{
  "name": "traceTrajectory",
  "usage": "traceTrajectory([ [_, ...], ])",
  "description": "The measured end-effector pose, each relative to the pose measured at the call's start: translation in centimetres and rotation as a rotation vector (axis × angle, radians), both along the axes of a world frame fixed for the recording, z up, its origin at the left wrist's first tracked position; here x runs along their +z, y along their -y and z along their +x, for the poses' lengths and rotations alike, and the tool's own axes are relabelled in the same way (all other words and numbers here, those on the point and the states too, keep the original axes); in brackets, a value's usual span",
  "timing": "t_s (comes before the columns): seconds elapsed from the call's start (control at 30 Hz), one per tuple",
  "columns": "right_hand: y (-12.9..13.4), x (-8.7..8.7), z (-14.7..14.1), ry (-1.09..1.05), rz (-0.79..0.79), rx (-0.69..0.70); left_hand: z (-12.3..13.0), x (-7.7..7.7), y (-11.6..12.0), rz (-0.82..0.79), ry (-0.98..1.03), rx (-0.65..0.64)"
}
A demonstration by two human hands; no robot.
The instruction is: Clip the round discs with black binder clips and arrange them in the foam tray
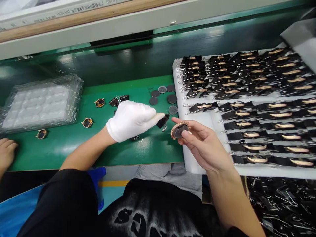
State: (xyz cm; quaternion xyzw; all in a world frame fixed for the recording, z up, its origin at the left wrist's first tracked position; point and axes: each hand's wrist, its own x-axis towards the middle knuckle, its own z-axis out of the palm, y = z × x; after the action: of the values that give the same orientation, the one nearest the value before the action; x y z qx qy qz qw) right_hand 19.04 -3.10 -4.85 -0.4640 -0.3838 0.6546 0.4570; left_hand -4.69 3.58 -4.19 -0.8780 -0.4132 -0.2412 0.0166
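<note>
My left hand (134, 120), in a white glove, pinches a black binder clip (163, 121) at its fingertips. My bare right hand (201, 140) grips a gold-rimmed watch case (179, 130), its thumb pressed on the dark round face. The clip and the case are close together but apart. Behind my left hand lie more black binder clips (118, 100), partly hidden by the glove. Dark round discs (172, 98) lie on the green bench (158, 153) beyond my hands.
A white foam tray (206, 126) on the right carries rows of clipped watch cases (255, 148). Below it is a heap of binder clips (283, 204). Loose watch cases (87, 122) and stacked clear plastic trays (41, 102) are on the left, near another person's hand (7, 153).
</note>
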Motion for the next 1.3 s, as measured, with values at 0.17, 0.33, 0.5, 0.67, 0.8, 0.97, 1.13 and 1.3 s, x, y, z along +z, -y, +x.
traceTrajectory([
  [0.17, 0.5, 0.6, -0.5, -0.080, 0.088, 0.084, 1.9, -1.1, 0.9, -0.184, 0.456, -0.149],
  [0.33, 0.7, 1.2, 0.4, 0.009, 0.147, 0.163, 1.8, -0.7, 1.6, -0.503, 0.340, -0.335],
  [0.5, 0.6, 1.9, 1.7, 0.152, 0.160, 0.221, 1.7, -0.2, 2.2, -0.589, 0.253, -0.300],
  [0.67, 0.4, 2.3, 2.1, 0.205, 0.159, 0.236, 1.9, -0.5, 2.3, -0.498, 0.200, -0.303],
  [0.8, 0.2, 2.0, 2.0, 0.154, 0.137, 0.081, 1.9, -0.7, 1.9, -0.484, 0.230, -0.293],
  [0.97, -0.3, 1.2, 1.6, 0.093, 0.010, -0.187, 2.4, -1.1, 1.9, -0.648, 0.337, -0.267],
  [1.13, -0.5, 0.7, 1.2, 0.078, 0.005, -0.184, 3.0, -1.8, 2.2, -0.825, 0.353, -0.315],
  [1.3, -0.3, 0.9, 0.7, 0.106, 0.037, -0.156, 3.1, -2.2, 2.4, -0.837, 0.353, -0.344],
])
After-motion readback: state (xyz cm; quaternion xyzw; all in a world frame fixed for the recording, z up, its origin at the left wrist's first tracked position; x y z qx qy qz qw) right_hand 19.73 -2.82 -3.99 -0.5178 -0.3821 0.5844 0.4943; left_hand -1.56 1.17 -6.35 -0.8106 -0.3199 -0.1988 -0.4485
